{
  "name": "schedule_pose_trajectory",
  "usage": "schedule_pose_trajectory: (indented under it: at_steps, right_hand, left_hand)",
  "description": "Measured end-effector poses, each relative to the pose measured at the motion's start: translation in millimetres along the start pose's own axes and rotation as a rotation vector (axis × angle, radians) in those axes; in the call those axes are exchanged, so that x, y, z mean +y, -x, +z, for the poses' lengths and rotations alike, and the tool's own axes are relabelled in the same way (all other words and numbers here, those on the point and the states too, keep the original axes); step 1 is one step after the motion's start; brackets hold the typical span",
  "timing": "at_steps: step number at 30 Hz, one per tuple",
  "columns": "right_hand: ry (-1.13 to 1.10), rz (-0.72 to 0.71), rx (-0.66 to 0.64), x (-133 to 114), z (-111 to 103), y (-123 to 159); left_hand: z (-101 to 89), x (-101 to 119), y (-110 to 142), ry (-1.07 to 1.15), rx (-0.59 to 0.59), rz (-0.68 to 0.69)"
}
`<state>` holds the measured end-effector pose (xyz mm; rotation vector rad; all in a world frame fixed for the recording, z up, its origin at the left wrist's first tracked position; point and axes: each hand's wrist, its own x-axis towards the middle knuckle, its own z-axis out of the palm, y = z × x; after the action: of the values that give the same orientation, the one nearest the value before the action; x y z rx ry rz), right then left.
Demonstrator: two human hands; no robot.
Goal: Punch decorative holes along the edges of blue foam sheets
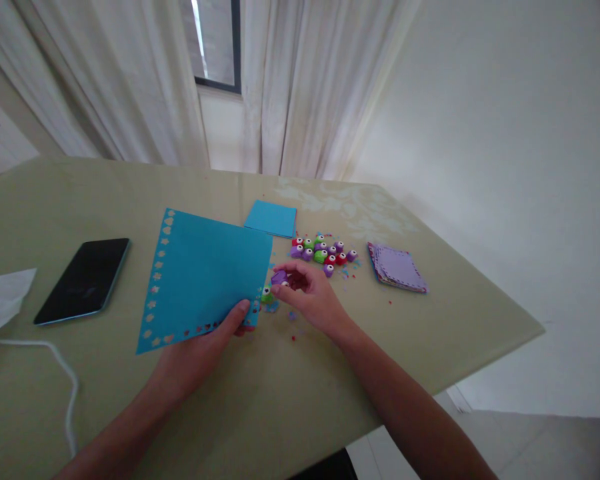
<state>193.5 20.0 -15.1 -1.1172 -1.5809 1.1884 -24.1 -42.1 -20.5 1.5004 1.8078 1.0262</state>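
My left hand [215,340] grips a blue sheet of paper [210,267] by its lower right corner, thumb on top and fingers beneath. Small shapes are punched along the sheet's left, bottom and lower right edges. Just right of the sheet, my right hand [307,290] pinches a purple craft punch [279,277] between thumb and fingers. A green punch [267,294] sits by the sheet's right edge, under the held one. Beyond my right hand, several red, green and purple punches [323,253] stand in a cluster.
A stack of blue paper [273,219] lies behind the sheet. At the right is a stack of punched purple sheets [399,268]. A black tablet [85,280], white paper [3,300] and a white cable [73,387] lie at the left. Paper bits [293,315] dot the table [455,313].
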Motion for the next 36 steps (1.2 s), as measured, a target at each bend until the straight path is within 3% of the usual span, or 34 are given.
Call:
schedule_pose_trajectory:
  at_steps: [2, 4, 8, 10, 12, 15, 19, 23, 27, 31, 36]
  right_hand:
    - [0.311, -0.095, 0.006, 4, -6, 0]
    - [0.475, -0.13, -0.019, 9, -5, 1]
    - [0.476, -0.114, -0.074, 9, -4, 2]
    - [0.558, -0.12, -0.014, 4, -15, -1]
    - [0.779, -0.124, 0.108, -1, -32, -4]
    - [1.115, -0.001, 0.281, -5, -57, -7]
    - [1.24, 0.145, 0.203, -3, -62, -7]
    - [1.161, 0.112, 0.074, 1, -50, -7]
    - [0.999, 0.059, 0.115, 4, -45, -8]
    - [0.491, -0.036, 0.16, 0, -39, -7]
    - [-0.138, 0.098, -0.037, -12, -16, 0]
  left_hand:
    - [0.6, 2, -1, -0.011, 0.0, 0.026]
    - [0.9, 4, -1, -0.027, 0.013, 0.056]
    - [-2.1, 6, -1, -0.077, 0.009, 0.011]
    - [-4.7, 8, 0, -0.073, -0.005, -0.068]
    - [-6.9, 10, 0, -0.047, -0.028, -0.126]
    - [-8.5, 14, 1, 0.009, -0.059, -0.143]
    - [-7.0, 13, 1, 0.067, -0.048, -0.168]
    - [-5.2, 6, 0, 0.063, -0.009, -0.159]
    - [-5.1, 3, 1, 0.063, -0.031, -0.141]
    - [-4.3, 6, 1, 0.072, -0.028, -0.164]
    - [-2.4, 7, 1, 0.027, 0.024, -0.069]
